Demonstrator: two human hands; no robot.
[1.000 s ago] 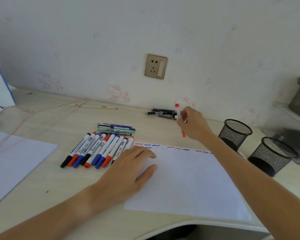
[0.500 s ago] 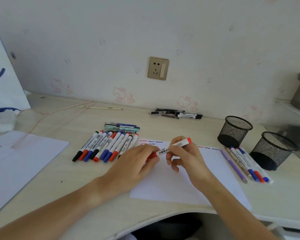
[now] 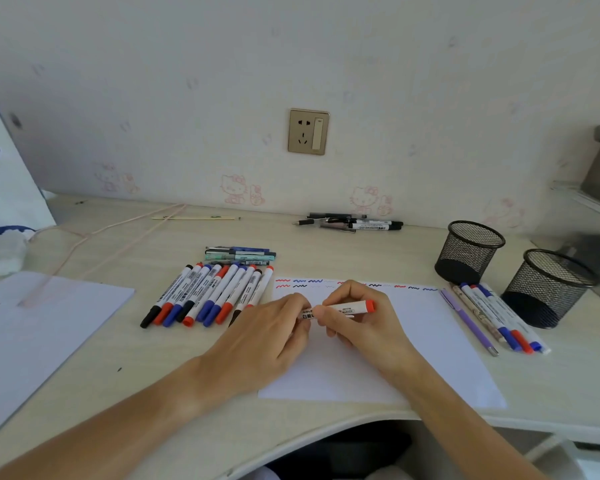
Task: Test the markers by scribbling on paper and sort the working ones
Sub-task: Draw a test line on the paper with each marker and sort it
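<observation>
Red marker [image 3: 350,309] gripped by both hands above paper [image 3: 430,341] on desk [image 3: 153,375].

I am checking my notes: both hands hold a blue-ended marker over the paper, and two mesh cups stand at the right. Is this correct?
Not quite: the head view shows the marker has a red end, not blue. Both hands, left and right, hold it over the paper, and two mesh cups stand at right.

Matt paper, smooth plastic and wire mesh on a pale wood-grain desk

The desk [image 3: 326,251] shows a light, matt wood-grain laminate; the sheet of paper [image 3: 430,341] on it is plain white and matt. The red-capped marker [image 3: 347,309] has a smooth white plastic barrel with a printed label, as do the row of markers [image 3: 208,292]. Both pen cups [image 3: 468,251] are black metal mesh. The wall socket [image 3: 308,132] has a brushed, gold-toned plate.
</observation>
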